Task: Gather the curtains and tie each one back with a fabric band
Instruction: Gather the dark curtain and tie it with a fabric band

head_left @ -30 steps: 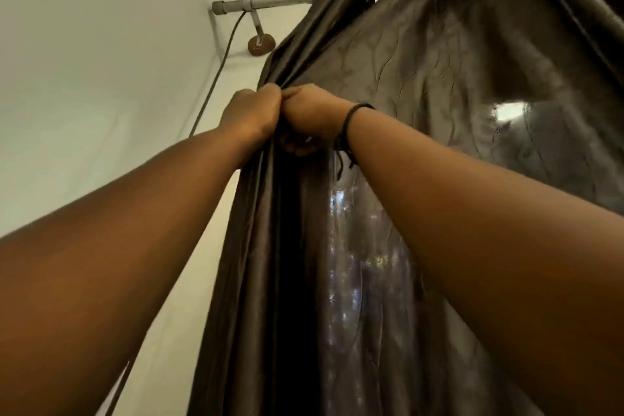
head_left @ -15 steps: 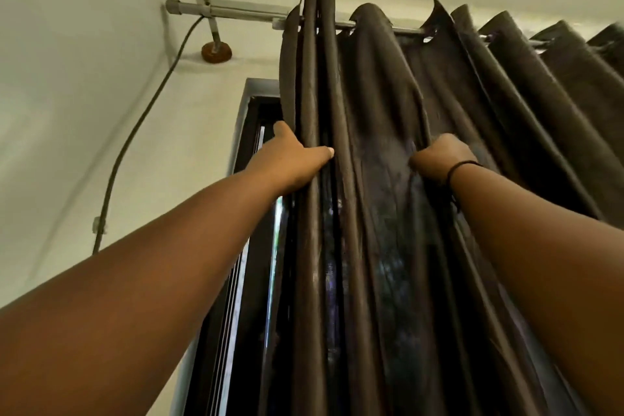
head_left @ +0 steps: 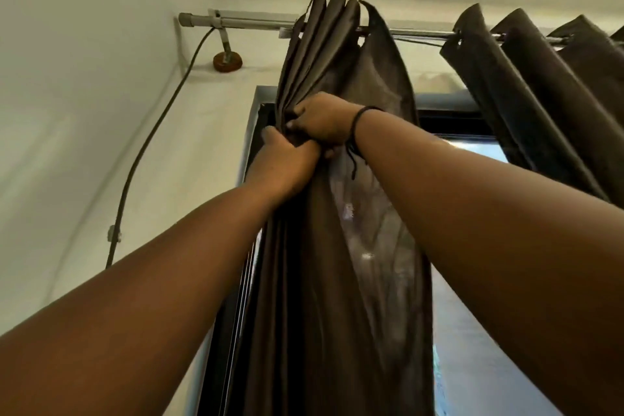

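Note:
A dark brown curtain (head_left: 337, 280) hangs from a metal rod (head_left: 250, 23), its folds bunched together near the rod's left end. My left hand (head_left: 283, 162) grips the bunched folds from the left, high up. Just above it, touching it, my right hand (head_left: 320, 120) clutches the same bunch; a black cord sits on that wrist. A second dark curtain panel (head_left: 526, 91) hangs in pleats further right on the rod. No fabric band is in view.
The black window frame (head_left: 256, 132) stands behind the gathered curtain, with bright glass (head_left: 472, 331) exposed to the right. A dark cable (head_left: 145, 152) runs down the left wall from the rod bracket (head_left: 227, 59). The wall corner lies at left.
My right hand has swept left from the middle pleats and joined my left hand. The folds are now bunched tight, and a stretch of rod and window glass is uncovered.

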